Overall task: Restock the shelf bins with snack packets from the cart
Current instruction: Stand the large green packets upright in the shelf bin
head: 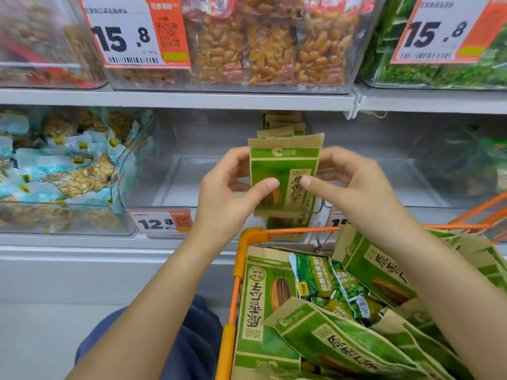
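Behind front packet (285,171), more packets half-hidden; both hands (227,193) gripping.

Grey metal shelving (175,100) in two tiers, orange price tags (134,31), pale floor (35,338), even store light

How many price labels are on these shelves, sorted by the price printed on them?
Orange-and-white paper price labels reading 15.8: 2
Orange-and-white label reading 12.8: 1
Label only partly readable, starting with 15 and cut off beside the green and tan paper seed packet: 1
Total: 4
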